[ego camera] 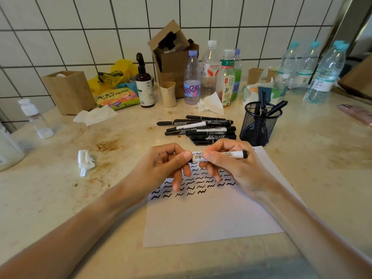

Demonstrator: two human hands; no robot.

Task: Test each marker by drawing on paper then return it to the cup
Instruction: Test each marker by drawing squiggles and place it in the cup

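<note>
Both hands raised just above the paper (211, 214), sharing one white-barrelled marker (221, 155) held level between them. Left hand (161, 164) curled, thumb and forefinger pinching the marker's left end; whether a cap sits under those fingers cannot be told. Right hand (231, 164) wrapped around the barrel's middle, thumb on top, black end of the marker poking out to the right past the knuckles.

Then, by size:

Pale stained countertop (60, 198) beneath everything, white tiled wall (80, 27) behind. White paper sheet lying flat in front, upper part covered in rows of short black squiggles (191, 186), lower part blank. Open cardboard box (173, 57) standing against the wall, a smaller tan box (69, 91) further left. Cluster of plastic bottles (211, 73) beside the cardboard box, another group of clear water bottles (314, 71) at far right. Black mesh cup (259, 125) just beyond the paper's top right corner, a few dark markers standing in it. Heap of black markers (201, 129) lying on the counter just left of the cup, beyond the hands. Brown pump bottle (144, 81) near the wall. Crumpled white tissue (85, 162) left of the paper.
</note>
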